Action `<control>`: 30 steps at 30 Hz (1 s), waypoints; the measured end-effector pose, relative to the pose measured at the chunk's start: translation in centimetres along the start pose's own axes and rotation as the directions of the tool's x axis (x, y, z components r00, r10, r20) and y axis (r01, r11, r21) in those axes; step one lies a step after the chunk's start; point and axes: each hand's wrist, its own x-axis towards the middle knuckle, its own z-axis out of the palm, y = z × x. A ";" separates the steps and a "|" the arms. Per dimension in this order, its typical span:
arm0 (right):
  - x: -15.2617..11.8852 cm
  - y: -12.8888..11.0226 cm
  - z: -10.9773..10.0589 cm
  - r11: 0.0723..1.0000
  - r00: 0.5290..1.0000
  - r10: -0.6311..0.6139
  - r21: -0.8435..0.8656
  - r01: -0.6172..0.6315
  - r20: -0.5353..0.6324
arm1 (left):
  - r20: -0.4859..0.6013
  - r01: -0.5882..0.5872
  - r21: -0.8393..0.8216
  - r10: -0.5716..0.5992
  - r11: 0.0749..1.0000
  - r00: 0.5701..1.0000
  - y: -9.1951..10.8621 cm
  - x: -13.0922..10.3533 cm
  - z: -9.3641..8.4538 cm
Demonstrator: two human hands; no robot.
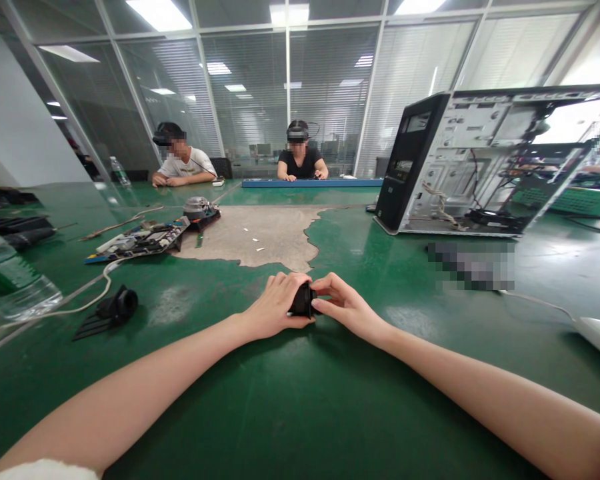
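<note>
left hand (279, 304) is curled round a small blocky black part (299, 303), and the right hand (349, 308) pinches its right end, over the glossy green tabletop (300, 413) (can't tell if it's touching); off left there's a matte black piece with a round opening (111, 307), and back right a black-and-silver computer case (455, 167) stands open-sided

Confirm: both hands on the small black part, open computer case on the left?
Wrong side: in the head view, the open computer case stands on the right. Left hand and right hand are indeed both on the small black part.
</note>
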 end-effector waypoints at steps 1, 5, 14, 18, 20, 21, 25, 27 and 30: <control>0.0 0.0 0.0 1.000 1.000 0.011 -0.010 -0.011 -0.004 | -0.001 0.001 -0.001 -0.001 1.000 1.000 0.0 0.0 0.0; 0.1 -0.1 0.0 0.997 0.998 0.059 -0.045 -0.059 0.001 | 0.002 -0.001 0.003 0.001 1.000 1.000 0.0 0.1 0.0; -0.1 0.1 0.1 0.999 0.999 -0.045 -0.001 0.045 0.015 | -0.001 -0.003 0.019 0.003 1.000 1.000 -0.1 0.0 0.1; 0.0 0.0 0.0 0.999 1.000 0.028 -0.046 -0.028 0.005 | 0.000 -0.003 0.010 0.003 1.000 1.000 -0.1 0.0 0.1; 0.0 0.0 0.0 0.997 0.999 0.051 -0.061 -0.050 0.012 | 0.002 -0.003 0.007 0.003 1.000 1.000 -0.1 0.0 0.0; 0.0 0.0 0.0 0.997 0.998 0.050 -0.061 -0.049 0.022 | 0.002 -0.002 0.008 0.002 1.000 1.000 -0.1 0.0 0.0; -0.1 0.1 0.1 1.000 0.999 -0.016 -0.016 0.017 0.052 | 0.003 -0.004 0.010 0.004 1.000 1.000 0.0 -0.1 -0.1; -0.1 0.0 0.1 1.000 0.999 -0.023 0.001 0.023 0.038 | 0.000 -0.007 0.006 0.007 1.000 1.000 0.0 -0.1 -0.1; 0.0 -0.1 0.1 1.000 1.000 -0.002 -0.012 0.002 0.020 | -0.005 -0.010 0.007 0.010 1.000 1.000 -0.1 -0.1 -0.1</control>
